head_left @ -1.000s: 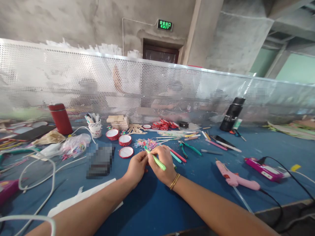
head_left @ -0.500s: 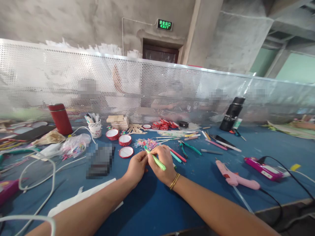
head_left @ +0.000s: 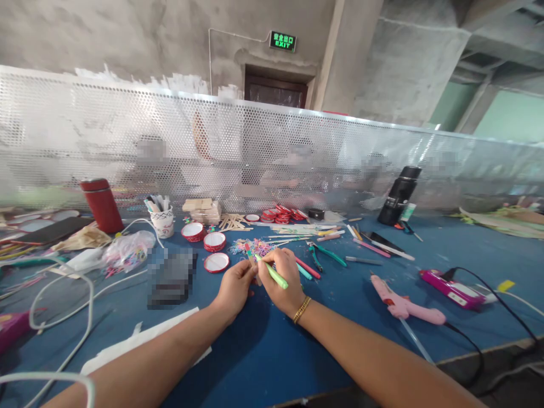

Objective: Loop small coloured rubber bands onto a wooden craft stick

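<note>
The person's left hand (head_left: 233, 288) pinches a slim, flat wooden stick with red and green colouring (head_left: 250, 256) between thumb and fingers. The right hand (head_left: 284, 279) has its fingers closed around a light-green, round-barrelled marker (head_left: 277, 277), tip beside the stick, near a pile of thin multicoloured strands (head_left: 266, 247).

The wall sign (head_left: 283, 41) reads "安全出口" and "EXIT" in green.
</note>
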Action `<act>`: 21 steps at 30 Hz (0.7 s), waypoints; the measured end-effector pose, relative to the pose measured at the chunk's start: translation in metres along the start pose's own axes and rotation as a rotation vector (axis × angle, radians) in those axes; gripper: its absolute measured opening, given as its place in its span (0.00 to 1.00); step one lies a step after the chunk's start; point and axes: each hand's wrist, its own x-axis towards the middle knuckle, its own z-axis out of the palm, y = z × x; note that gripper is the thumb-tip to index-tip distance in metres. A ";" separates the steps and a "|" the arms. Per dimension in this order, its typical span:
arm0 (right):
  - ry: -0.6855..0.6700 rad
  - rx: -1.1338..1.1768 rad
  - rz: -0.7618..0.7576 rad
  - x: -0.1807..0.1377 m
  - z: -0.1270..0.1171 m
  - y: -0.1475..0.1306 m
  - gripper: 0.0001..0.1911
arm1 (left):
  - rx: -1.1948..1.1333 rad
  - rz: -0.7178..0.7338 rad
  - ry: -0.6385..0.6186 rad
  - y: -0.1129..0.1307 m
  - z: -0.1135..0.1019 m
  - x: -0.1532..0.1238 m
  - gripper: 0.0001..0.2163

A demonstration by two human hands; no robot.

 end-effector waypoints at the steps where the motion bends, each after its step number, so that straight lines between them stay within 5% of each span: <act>1: -0.005 0.004 -0.007 0.000 0.000 0.000 0.05 | -0.005 0.003 -0.002 0.000 0.000 0.000 0.17; 21: -0.021 0.002 0.001 -0.001 0.001 0.001 0.05 | -0.002 -0.003 0.001 0.002 0.001 -0.001 0.17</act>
